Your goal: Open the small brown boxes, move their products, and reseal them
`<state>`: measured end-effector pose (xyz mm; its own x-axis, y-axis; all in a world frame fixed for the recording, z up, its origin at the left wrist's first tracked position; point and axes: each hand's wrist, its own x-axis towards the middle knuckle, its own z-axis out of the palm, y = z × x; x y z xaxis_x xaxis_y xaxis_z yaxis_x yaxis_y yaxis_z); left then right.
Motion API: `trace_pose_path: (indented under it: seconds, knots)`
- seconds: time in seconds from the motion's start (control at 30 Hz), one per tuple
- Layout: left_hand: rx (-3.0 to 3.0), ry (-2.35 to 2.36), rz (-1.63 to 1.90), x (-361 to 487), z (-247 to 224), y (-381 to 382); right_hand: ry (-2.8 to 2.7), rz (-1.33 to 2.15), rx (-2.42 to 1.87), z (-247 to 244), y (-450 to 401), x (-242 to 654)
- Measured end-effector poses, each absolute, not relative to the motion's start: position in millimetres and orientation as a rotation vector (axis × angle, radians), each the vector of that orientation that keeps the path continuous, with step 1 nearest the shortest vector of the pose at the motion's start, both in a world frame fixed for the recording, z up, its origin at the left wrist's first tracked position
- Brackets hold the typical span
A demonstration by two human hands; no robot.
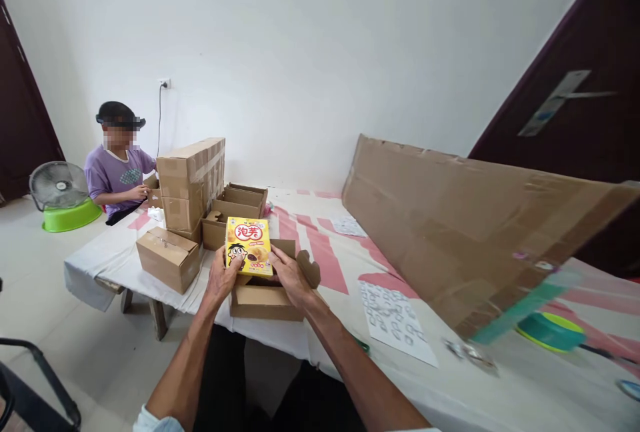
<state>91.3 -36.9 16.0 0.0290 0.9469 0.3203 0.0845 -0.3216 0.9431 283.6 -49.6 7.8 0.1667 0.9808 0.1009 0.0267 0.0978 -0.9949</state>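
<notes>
Between my two hands is a yellow snack box (249, 247) with red lettering and a cartoon figure on its front. My left hand (221, 277) grips its left edge, thumb on the front face. At the right edge, my right hand (290, 275) holds the same box with fingers closed on it. Just below lies an open cardboard box (267, 303) on the table, its flap standing up by my right hand. What lies inside it is mostly hidden by the snack box and my hands.
A closed carton (168, 260) and stacked taped cartons (193, 182) stand at left, with open boxes (240, 202) behind. A person (120, 172) sits beyond them. Right are a drawn-on paper sheet (395, 319), a large leaning cardboard panel (450, 219) and a tape roll (550, 332).
</notes>
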Motion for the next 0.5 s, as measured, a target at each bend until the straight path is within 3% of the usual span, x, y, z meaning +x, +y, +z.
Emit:
trace_pose_path:
  seconds: [0.2,0.5]
  knots:
    - [1.578,0.993,1.362,88.8,31.8,-42.8,-1.195,0.954,-1.206,13.4,-49.5,285.7]
    - [1.645,0.81,1.419,92.4,59.9,-54.9,-1.345,0.562,-1.378,44.2,-62.6,304.1]
